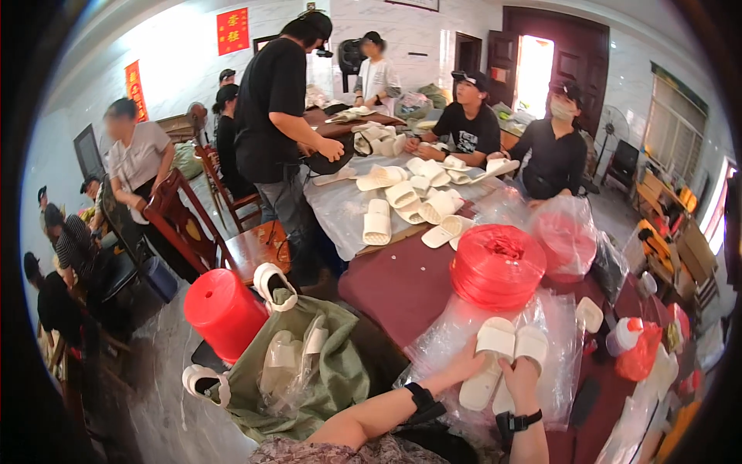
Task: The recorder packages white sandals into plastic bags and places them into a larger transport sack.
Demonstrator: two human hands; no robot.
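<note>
A pair of cream-white slippers [495, 337] lies side by side in front of me, over transparent plastic bags [558, 387] on the dark red table. My left hand [466, 362] is closed on the outer side of the left slipper. At the inner side of the right slipper [531, 345], my right hand [519, 379] is closed, its thumb near the gap between the two. Both wrists carry dark bands with small devices. Just beyond the pair sits a big roll of red plastic twine [498, 267]. A single slipper [589, 315] rests to the right.
Many slippers [402, 193] are heaped on plastic sheeting farther up the table. A green sack [332, 363] with bagged slippers gapes at my left, by a red plastic bucket [224, 313]. Wooden chairs [185, 213] and several people stand or sit around. A white bottle [624, 336] is at right.
</note>
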